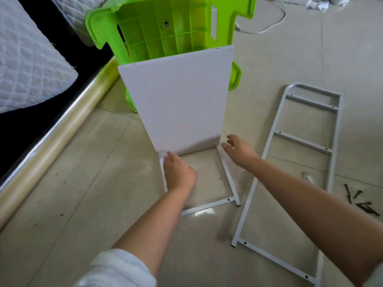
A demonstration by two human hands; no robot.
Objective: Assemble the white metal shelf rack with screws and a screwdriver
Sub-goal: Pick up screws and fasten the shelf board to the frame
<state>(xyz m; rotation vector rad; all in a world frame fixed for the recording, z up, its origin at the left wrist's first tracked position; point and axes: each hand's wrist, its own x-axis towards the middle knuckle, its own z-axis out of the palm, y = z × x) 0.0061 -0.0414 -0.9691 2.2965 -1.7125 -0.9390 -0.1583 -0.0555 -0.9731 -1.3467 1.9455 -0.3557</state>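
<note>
A flat white rectangular shelf panel [178,100] stands upright on the pale tiled floor [83,183], its far top edge leaning against an overturned bright green plastic stool [157,27]. Its bottom edge meets a white metal side frame [230,179] that lies flat on the floor near the middle of the scene. The left hand [178,172] rests at the panel's lower left corner, fingers straight and close together, touching the frame rail there. The right hand [238,150] hovers just beside the panel's lower right corner with its fingers spread and relaxed, holding nothing; whether it touches the panel cannot be told.

To the right, a second white metal ladder-shaped side frame [290,162] with crossbars lies flat on the floor, apart from the first. Further right, near the edge, a small heap of dark screws [360,201] sits on the tiles. Along the left side runs a bed edge with a shiny rounded rail [51,139] and a white quilted mattress [24,63]. A white cable [269,25] curls on the floor at the far right.
</note>
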